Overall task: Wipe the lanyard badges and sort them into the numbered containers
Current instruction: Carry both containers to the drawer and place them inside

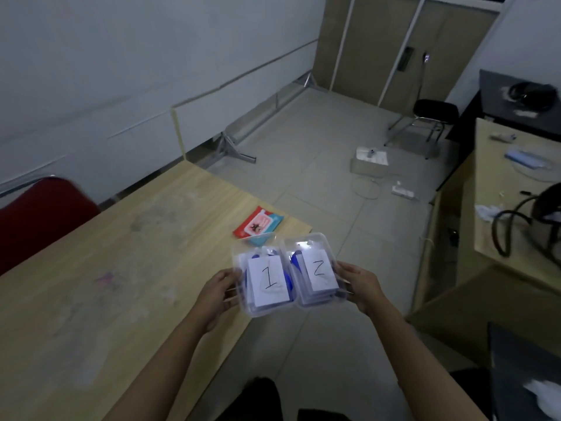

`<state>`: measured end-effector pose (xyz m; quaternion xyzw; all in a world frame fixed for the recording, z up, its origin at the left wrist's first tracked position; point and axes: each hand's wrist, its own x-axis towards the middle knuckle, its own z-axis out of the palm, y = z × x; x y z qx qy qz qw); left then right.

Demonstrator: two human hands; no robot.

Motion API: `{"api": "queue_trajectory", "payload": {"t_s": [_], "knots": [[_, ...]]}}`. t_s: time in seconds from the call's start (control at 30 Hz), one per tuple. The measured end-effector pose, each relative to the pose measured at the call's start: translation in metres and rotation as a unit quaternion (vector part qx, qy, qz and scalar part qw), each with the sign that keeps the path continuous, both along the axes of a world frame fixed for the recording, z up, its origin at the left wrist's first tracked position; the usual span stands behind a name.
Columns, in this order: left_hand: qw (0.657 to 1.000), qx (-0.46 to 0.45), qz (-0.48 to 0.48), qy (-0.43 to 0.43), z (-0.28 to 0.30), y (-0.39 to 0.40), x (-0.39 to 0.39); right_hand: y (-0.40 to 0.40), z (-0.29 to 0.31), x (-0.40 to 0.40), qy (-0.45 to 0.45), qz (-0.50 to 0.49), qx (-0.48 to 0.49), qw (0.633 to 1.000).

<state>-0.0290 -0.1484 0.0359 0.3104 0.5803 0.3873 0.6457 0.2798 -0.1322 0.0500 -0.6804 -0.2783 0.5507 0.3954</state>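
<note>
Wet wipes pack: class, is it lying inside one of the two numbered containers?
No, the wet wipes pack lies on the wooden table, beyond container 1 and container 2.

A red chair (39, 214) is set at the wooden bench (121, 268). A black chair (434, 112) and power strip (402, 192) are seen on the tiled floor (318, 177); a black bag (540, 220) on a second bench (501, 208).
</note>
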Motion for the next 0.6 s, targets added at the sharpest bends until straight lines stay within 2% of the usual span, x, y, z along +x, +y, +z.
{"api": "queue_trajectory", "payload": {"t_s": [0.37,0.5,0.6], "knots": [[0.999,0.020,0.001,-0.031,0.009,0.198,0.093,0.196,-0.001,0.091,0.008,-0.004,-0.007,1.000],[1.000,0.020,-0.005,-0.014,0.010,0.267,0.115,0.271,0.002,0.116,0.024,0.001,-0.005,1.000],[0.999,0.020,0.026,-0.011,0.009,0.313,0.130,0.327,0.001,0.131,0.036,0.014,-0.004,0.999]]}}
